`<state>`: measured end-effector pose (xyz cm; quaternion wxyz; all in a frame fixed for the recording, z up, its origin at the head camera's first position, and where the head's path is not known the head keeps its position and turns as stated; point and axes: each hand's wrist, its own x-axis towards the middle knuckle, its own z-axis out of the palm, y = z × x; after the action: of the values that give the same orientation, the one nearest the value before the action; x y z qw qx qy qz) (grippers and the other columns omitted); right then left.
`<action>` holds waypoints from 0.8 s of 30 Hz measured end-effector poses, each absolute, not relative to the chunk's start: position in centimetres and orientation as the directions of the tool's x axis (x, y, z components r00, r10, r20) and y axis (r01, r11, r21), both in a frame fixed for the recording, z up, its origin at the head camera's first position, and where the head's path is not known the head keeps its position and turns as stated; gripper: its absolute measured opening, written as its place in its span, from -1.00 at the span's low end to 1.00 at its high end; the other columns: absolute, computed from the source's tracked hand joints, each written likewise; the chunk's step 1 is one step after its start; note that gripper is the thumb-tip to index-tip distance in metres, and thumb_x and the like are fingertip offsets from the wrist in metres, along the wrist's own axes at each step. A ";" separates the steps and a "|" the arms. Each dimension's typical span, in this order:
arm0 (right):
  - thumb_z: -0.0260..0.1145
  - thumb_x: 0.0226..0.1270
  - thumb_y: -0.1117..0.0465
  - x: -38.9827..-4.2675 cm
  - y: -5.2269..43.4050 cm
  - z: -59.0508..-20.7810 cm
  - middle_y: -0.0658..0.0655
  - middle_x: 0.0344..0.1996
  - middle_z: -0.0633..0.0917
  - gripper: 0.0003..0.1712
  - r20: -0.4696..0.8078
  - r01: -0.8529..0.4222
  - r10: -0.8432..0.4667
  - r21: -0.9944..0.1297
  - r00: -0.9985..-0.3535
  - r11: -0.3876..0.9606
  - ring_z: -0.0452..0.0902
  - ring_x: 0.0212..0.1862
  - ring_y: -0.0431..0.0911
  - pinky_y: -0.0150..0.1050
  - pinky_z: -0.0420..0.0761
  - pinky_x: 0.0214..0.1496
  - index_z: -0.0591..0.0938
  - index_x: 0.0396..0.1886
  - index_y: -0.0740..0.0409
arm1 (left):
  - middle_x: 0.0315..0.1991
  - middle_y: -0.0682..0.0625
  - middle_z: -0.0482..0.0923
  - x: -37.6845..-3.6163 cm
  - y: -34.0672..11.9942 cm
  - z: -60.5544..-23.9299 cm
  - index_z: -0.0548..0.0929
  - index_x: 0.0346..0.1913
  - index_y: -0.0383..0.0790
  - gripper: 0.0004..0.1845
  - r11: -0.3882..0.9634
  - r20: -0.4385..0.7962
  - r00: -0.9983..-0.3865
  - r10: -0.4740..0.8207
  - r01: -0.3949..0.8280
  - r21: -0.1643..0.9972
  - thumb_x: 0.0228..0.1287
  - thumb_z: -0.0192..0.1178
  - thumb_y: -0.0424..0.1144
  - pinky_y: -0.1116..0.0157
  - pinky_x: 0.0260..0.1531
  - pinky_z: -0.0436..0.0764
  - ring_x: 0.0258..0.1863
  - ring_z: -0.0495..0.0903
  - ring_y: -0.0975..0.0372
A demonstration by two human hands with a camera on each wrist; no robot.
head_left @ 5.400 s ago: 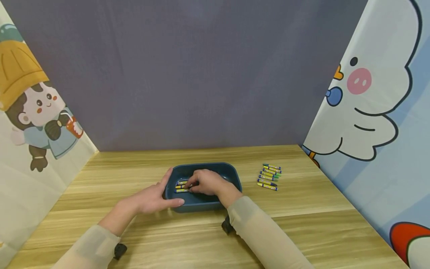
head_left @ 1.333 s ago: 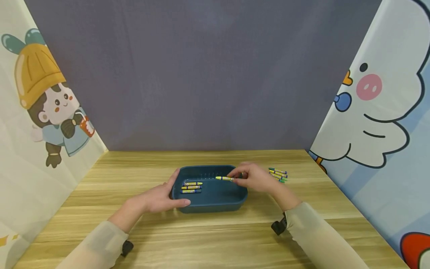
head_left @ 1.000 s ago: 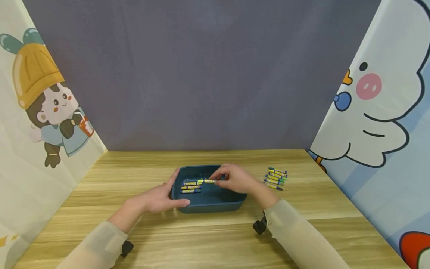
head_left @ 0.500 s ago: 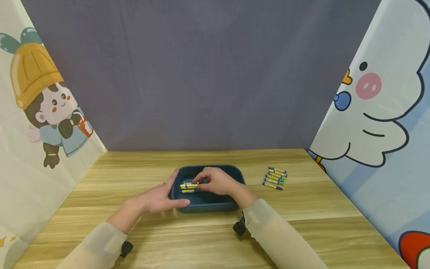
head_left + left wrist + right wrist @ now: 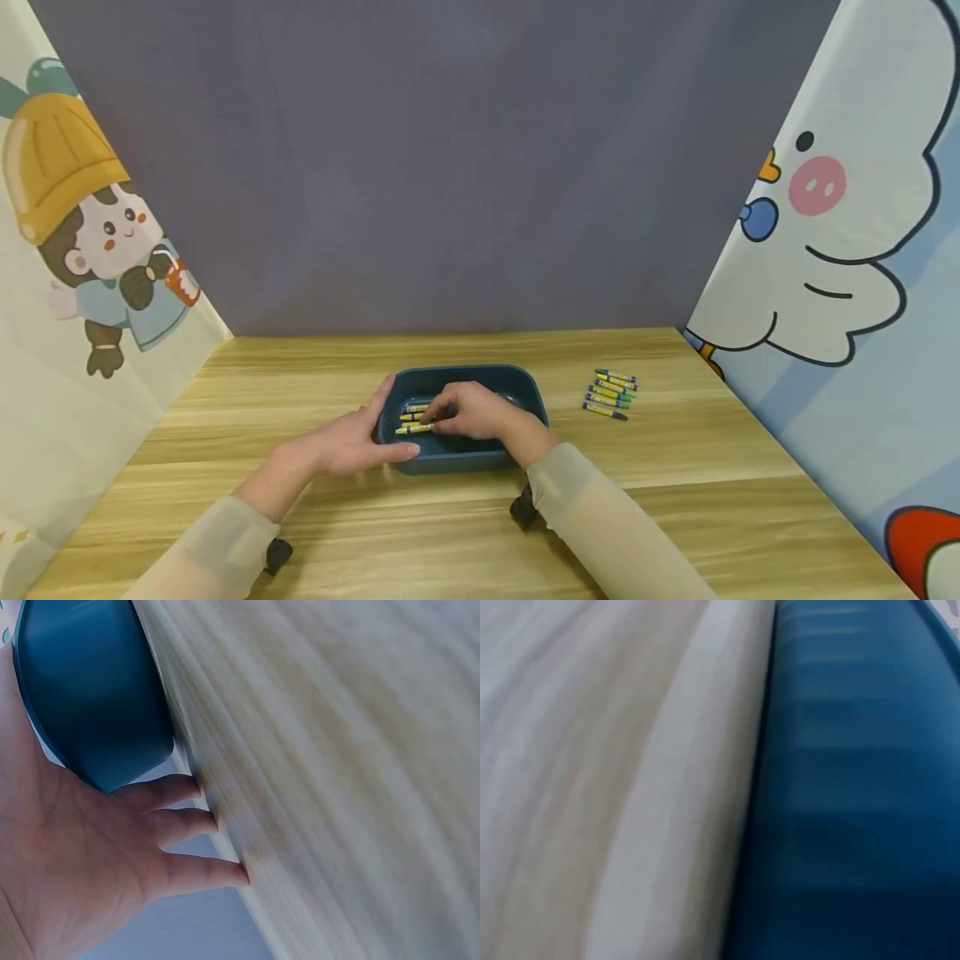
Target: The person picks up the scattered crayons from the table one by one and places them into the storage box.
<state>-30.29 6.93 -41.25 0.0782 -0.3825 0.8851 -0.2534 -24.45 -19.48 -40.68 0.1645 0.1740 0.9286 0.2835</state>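
A dark blue tray (image 5: 517,392) stands on the wooden table (image 5: 675,450). Several yellow-wrapped crayons (image 5: 411,414) lie side by side in its left half. My right hand (image 5: 474,412) reaches into the tray, and its fingertips pinch the nearest crayon (image 5: 411,429) of that row. My left hand (image 5: 348,440) rests flat against the tray's front left corner, thumb along the near wall. In the left wrist view the palm (image 5: 67,855) lies against the tray (image 5: 90,690), with straight fingers (image 5: 187,825) on the table. The right wrist view shows only the tray's wall (image 5: 855,787).
A row of several more crayons (image 5: 611,392) lies on the table right of the tray. A grey backdrop (image 5: 450,167) closes the far edge. Cartoon-printed cloth panels stand at the left (image 5: 75,250) and right (image 5: 825,250) sides.
My right hand carried a yellow crayon from the right of the tray leftwards and down to the row inside. The left hand stayed at the tray's corner.
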 end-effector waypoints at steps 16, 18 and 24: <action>0.59 0.44 0.18 -30.4 6.4 -41.7 -0.06 -0.18 0.76 -0.77 0.037 -0.670 -0.723 -0.412 -0.689 0.618 0.64 -0.13 -0.22 -0.27 0.65 0.07 0.91 0.04 -0.13 | 0.58 -0.58 0.30 -24.3 -19.6 -40.6 -0.51 0.80 0.09 0.39 0.783 -0.201 -0.889 0.411 0.231 0.578 0.39 0.28 0.51 -0.20 0.34 0.59 0.42 0.59 -0.24; 0.59 0.44 0.18 -30.4 6.3 -41.6 -0.06 -0.18 0.77 -0.77 0.039 -0.674 -0.727 -0.410 -0.686 0.615 0.64 -0.12 -0.22 -0.27 0.64 0.08 0.91 0.03 -0.12 | 0.58 -0.58 0.30 -24.3 -19.6 -40.6 -0.50 0.81 0.09 0.39 0.780 -0.201 -0.889 0.412 0.229 0.583 0.39 0.29 0.50 -0.19 0.31 0.61 0.38 0.61 -0.21; 0.60 0.43 0.19 -30.3 6.3 -41.7 -0.05 -0.16 0.78 -0.78 0.044 -0.679 -0.733 -0.420 -0.679 0.603 0.67 -0.10 -0.19 -0.27 0.65 0.11 0.91 0.02 -0.10 | 0.54 -0.55 0.37 -24.4 -19.6 -40.6 -0.50 0.81 0.08 0.39 0.772 -0.203 -0.885 0.418 0.228 0.593 0.39 0.31 0.48 -0.12 0.23 0.66 0.27 0.67 -0.08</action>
<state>-30.32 6.32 -41.67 0.0663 -0.3953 0.8927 -0.2057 -24.43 -19.57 -40.60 0.1642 0.1743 0.9268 0.2893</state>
